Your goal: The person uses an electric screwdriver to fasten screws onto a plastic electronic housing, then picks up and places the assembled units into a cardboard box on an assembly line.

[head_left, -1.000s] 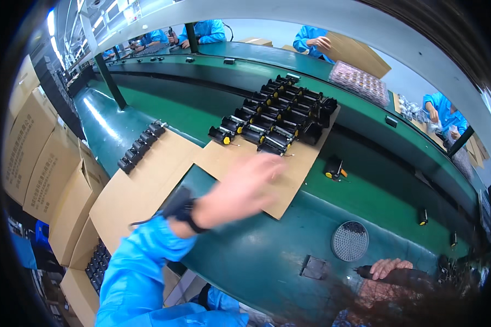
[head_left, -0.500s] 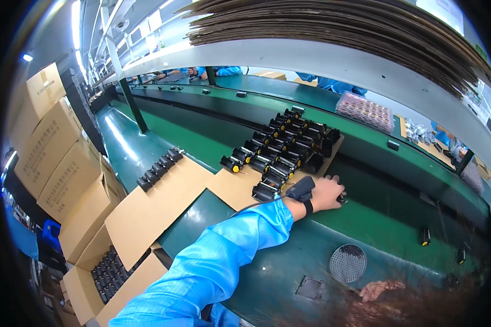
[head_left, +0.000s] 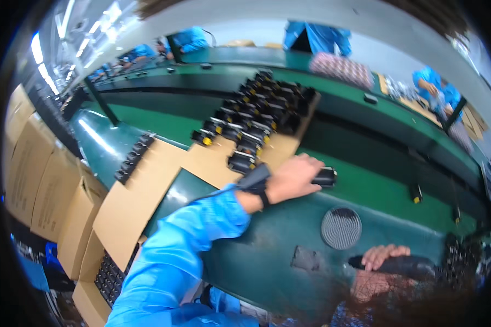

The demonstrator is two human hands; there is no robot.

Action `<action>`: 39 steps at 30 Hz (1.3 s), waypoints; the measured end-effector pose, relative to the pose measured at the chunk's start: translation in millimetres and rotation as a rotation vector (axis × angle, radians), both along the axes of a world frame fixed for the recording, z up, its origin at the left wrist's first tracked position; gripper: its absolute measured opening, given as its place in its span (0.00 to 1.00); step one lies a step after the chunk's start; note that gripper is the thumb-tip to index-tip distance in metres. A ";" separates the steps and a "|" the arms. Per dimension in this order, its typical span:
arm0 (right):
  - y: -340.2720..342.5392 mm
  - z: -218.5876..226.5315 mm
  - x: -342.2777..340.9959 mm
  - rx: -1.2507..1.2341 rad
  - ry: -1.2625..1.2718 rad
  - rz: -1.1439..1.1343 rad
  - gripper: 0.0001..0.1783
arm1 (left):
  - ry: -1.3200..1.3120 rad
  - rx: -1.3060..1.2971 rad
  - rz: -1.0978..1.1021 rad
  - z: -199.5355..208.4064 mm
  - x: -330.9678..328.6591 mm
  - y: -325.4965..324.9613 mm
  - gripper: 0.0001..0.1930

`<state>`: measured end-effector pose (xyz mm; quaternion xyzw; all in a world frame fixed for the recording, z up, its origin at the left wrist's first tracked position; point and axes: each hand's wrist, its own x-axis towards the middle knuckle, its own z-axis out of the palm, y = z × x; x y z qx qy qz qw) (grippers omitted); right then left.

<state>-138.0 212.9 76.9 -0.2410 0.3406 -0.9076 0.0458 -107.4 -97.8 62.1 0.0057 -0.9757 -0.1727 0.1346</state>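
Fingers of the left hand (head_left: 293,177) curl over a small black cylindrical part (head_left: 324,177), grasping it where it lies on the green belt (head_left: 365,188) just past the corner of the cardboard sheet (head_left: 202,163). Only the right end of the part shows beyond the fingertips; it is dark, short and rounded, with a lighter rim at the end. A black band sits on the wrist, and a bright blue sleeve (head_left: 185,245) runs back from it toward the lower edge.

Low on the right, the right hand (head_left: 384,256) rests its fingers over a dark rounded object (head_left: 414,266); the area is blurred, so I cannot tell whether they clamp it or merely lie on it.

On the cardboard sheet stands a cluster of like black parts (head_left: 256,120), some with yellow ends, set in rough rows; they crowd together too closely for a sure count, though they number well over a dozen. A second, shorter row of dark parts (head_left: 132,159) lies at the sheet's left edge. One lone black-and-yellow part (head_left: 415,193) sits farther right on the belt. A round grille (head_left: 341,228) is set into the dark green bench (head_left: 267,256) near the hands.

Brown cartons (head_left: 38,180) are stacked at left. Across the belt, several people in blue coats (head_left: 319,38) work along the line under ceiling strip lights.
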 end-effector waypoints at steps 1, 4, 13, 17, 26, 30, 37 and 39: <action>-7.9 -3.3 -2.7 -0.005 -0.014 0.021 0.46 | -0.015 0.043 0.019 12.4 17.5 3.7 0.28; -8.3 -2.9 -6.8 0.034 -0.025 -0.028 0.47 | 0.034 0.182 -0.104 29.6 61.0 34.3 0.31; -4.1 -6.7 -8.0 0.082 -0.012 -0.049 0.50 | -0.112 0.112 -0.249 23.6 123.8 107.5 0.30; -2.9 -10.3 -7.7 0.121 -0.011 -0.070 0.50 | -0.157 0.087 -0.247 11.7 122.0 114.9 0.30; -37.7 -4.0 -18.2 0.218 0.031 0.015 0.54 | -0.092 0.129 -0.260 -13.1 131.9 105.0 0.35; -59.5 -11.8 -28.2 0.257 0.096 0.062 0.54 | -0.051 0.107 -0.266 -17.9 132.0 100.9 0.34; -60.9 -26.0 -33.6 0.296 0.118 0.098 0.51 | -0.003 0.160 -0.257 -20.2 131.2 96.0 0.33; -61.7 -27.4 -34.6 0.275 0.110 0.106 0.51 | -0.003 0.170 -0.255 -19.8 131.5 94.0 0.33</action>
